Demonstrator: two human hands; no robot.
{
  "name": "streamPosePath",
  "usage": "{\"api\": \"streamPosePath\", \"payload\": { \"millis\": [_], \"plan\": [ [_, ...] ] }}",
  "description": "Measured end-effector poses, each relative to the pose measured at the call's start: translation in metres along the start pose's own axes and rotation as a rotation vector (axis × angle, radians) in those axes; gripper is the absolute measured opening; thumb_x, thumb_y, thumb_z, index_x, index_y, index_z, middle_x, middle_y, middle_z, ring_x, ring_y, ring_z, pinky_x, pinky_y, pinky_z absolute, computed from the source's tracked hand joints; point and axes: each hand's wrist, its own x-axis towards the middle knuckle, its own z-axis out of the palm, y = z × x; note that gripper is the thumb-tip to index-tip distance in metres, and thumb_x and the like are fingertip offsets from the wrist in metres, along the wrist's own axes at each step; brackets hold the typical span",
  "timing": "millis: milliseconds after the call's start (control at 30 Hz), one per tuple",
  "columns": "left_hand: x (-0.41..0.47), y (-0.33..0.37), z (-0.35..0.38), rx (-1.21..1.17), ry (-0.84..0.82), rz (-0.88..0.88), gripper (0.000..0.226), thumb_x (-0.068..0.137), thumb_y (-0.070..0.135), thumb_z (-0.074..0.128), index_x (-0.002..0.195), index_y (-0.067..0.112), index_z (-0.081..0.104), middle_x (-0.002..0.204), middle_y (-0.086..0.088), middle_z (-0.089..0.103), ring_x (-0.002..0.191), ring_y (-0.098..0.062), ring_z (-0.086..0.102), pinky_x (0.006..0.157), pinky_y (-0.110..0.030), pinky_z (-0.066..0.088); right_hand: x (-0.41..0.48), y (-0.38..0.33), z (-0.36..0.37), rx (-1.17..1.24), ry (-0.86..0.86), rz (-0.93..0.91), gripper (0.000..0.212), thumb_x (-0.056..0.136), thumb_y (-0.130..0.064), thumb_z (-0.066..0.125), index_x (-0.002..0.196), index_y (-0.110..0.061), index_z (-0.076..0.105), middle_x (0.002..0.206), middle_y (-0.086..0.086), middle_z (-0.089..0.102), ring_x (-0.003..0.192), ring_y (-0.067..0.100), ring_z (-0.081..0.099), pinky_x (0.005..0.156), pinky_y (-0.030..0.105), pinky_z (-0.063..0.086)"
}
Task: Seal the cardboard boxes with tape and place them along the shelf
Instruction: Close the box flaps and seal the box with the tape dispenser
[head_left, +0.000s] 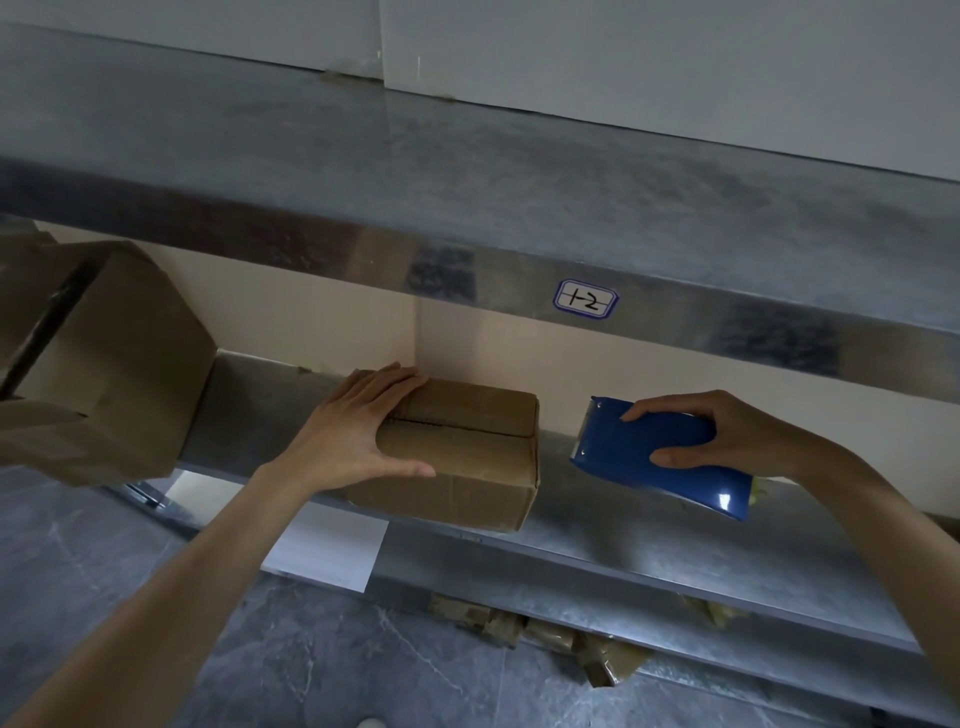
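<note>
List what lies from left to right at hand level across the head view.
In order: large cardboard box → left hand, resting on the next box → small cardboard box → blue tape dispenser → right hand, gripping the dispenser.

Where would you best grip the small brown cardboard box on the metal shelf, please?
Likely its left end, from the front-left: the small brown cardboard box is narrow enough for the left hand to span, the wall blocks the rear, and the right hand holds the blue tape dispenser.
</note>
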Motion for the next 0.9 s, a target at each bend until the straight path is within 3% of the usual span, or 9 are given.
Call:
{"api": "streamPosePath", "payload": {
  "millis": [400,667,800,900],
  "plan": [
    [0.000,-0.002,0.003,-0.013,0.015,0.012,0.111,0.063,0.098,0.043,0.154,0.041,0.015,0.161,0.019,0.016,0.144,0.005,0.003,0.120,-0.034,0.008,0.027,-0.006,0.020,-0.071,-0.053,0.042,0.040,0.070,-0.049,0.077,0.109,-0.053,0.066,0.123,-0.028,0.061,0.104,-0.001,0.062,0.088,0.024,0.055],
    [0.001,-0.003,0.005,-0.106,0.021,0.024,0.113,0.063,0.096,0.047,0.155,0.037,0.021,0.160,0.018,0.017,0.146,0.003,0.004,0.119,-0.033,0.005,0.051,-0.028,0.022,-0.184,-0.099,0.066,0.032,0.080,-0.035,0.080,0.107,-0.048,0.068,0.115,-0.029,0.063,0.096,-0.004,0.063,0.081,0.016,0.054],
    [0.001,-0.001,0.004,-0.104,0.016,0.005,0.114,0.061,0.098,0.045,0.154,0.037,0.022,0.161,0.016,0.017,0.147,-0.002,0.008,0.118,-0.035,0.010,0.057,-0.040,0.022,-0.257,-0.104,0.077,0.034,0.077,-0.041,0.080,0.107,-0.051,0.068,0.116,-0.028,0.063,0.102,0.002,0.062,0.089,0.028,0.054],
    [0.001,-0.001,0.004,-0.099,0.014,-0.001,0.114,0.060,0.098,0.044,0.154,0.037,0.023,0.160,0.015,0.018,0.149,-0.009,0.013,0.118,-0.037,0.012,0.065,-0.042,0.036,-0.370,-0.125,0.123,0.038,0.076,-0.047,0.079,0.112,-0.048,0.066,0.122,-0.017,0.063,0.105,0.012,0.060,0.091,0.038,0.054]
  ]
}}
